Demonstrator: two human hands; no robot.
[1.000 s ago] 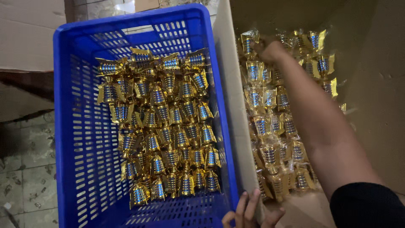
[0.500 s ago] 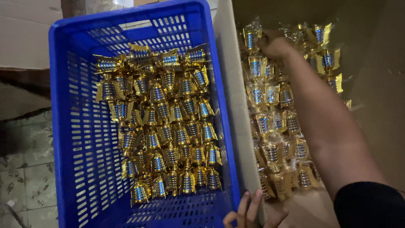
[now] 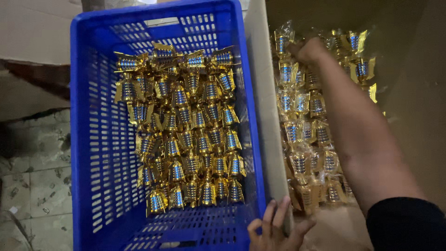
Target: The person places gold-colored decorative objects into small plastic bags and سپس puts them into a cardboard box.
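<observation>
Right hand (image 3: pixel 310 50) deep in cardboard box (image 3: pixel 265 107), closed over bagged gold trinkets (image 3: pixel 299 135); placing stage, release due. Left hand (image 3: pixel 275 230) grips box edge beside blue crate (image 3: pixel 88 139).

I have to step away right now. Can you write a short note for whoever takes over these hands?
Left hand: grips the box wall beside the blue crate.
Right hand: deep in the box, closed among wrapped gold pieces; what it holds is hidden.
Done: rows of gold pieces lie in the crate.
Left: many pieces remain in the box.
</observation>
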